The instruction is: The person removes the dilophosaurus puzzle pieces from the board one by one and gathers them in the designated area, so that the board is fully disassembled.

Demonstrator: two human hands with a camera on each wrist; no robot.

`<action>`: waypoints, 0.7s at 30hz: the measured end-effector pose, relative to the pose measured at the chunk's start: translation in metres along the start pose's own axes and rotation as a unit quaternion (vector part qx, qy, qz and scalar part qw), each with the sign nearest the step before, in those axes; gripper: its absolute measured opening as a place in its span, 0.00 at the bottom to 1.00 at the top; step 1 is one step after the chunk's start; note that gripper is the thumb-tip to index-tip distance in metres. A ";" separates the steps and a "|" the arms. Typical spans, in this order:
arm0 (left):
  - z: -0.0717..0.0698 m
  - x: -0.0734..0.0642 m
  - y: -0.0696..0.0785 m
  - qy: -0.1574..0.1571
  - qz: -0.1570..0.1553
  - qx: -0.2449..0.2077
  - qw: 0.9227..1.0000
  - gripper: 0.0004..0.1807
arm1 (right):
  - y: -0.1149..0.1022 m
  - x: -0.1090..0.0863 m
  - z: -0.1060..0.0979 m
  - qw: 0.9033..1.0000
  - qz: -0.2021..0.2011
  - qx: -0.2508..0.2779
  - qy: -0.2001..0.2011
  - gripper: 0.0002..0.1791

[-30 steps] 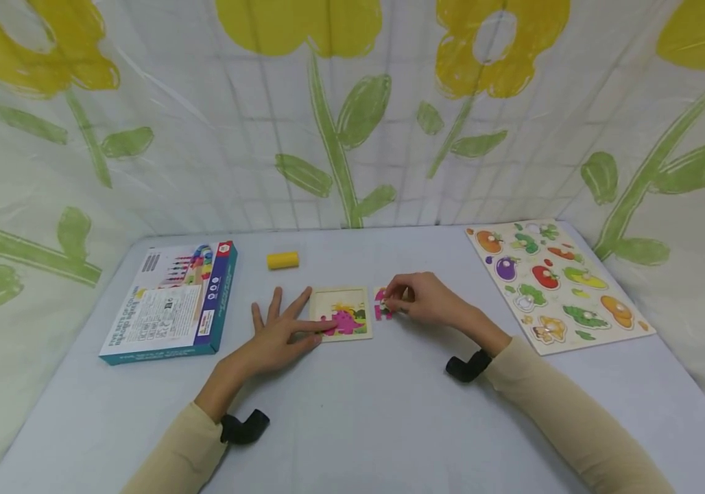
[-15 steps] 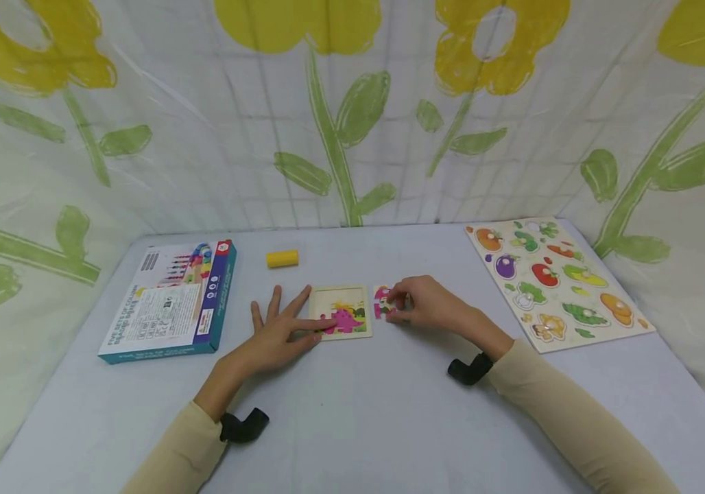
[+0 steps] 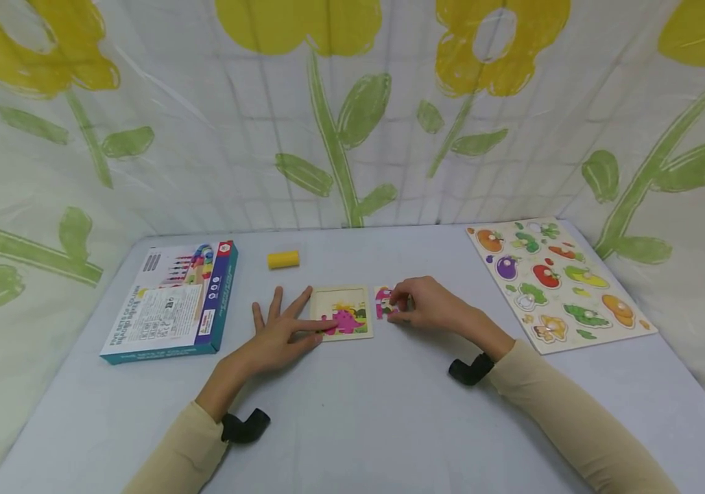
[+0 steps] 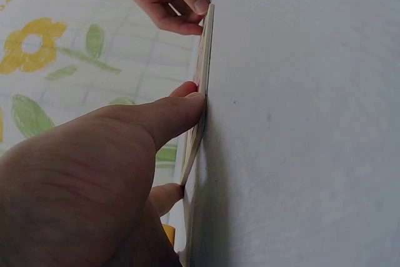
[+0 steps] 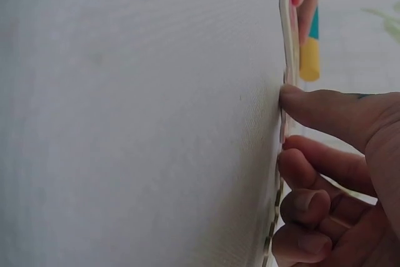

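My left hand [image 3: 273, 342] lies with its fingers spread, the index fingertip on the pink dinosaur picture [image 3: 349, 321] inside a small square wooden puzzle tray [image 3: 328, 300]. Part of the tray's floor is bare. In the left wrist view the tray [image 4: 205, 48] appears edge-on, my left thumb at its near edge. Just right of the tray, a few pink-patterned puzzle pieces [image 3: 381, 303] lie flat on the table. My right hand [image 3: 431, 303] pinches at these with curled thumb and index finger, which hide part of them. In the right wrist view its thumb [image 5: 312, 104] touches a thin edge.
A flat colouring-set box [image 3: 170, 302] lies at the left. Behind the tray is a yellow cylinder [image 3: 283, 259]. A wooden vegetable peg puzzle [image 3: 528, 322] lies at the right. A flower-printed curtain [image 3: 204, 171] rises along the table's back edge.
My right thumb and index finger have shifted slightly right over the pieces, so more of the pink shows. My left hand and the tray have stayed put.
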State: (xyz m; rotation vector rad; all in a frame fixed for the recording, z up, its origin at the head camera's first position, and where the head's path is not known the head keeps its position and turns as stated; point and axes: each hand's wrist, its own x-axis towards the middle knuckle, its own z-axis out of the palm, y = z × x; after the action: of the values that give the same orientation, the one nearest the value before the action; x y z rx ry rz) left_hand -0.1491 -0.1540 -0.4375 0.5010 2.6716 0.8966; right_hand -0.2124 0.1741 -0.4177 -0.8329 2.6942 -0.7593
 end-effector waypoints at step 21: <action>-0.001 -0.003 0.001 0.008 0.009 0.003 1.000 0.19 | -0.006 0.016 0.001 0.998 -0.051 0.023 0.023 0.07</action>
State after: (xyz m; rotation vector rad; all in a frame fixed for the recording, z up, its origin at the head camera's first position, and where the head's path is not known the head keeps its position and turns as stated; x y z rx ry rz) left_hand -0.1466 -0.1551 -0.4362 0.5231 2.6877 0.9025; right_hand -0.2223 0.1606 -0.4166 -0.9589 2.6807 -0.8690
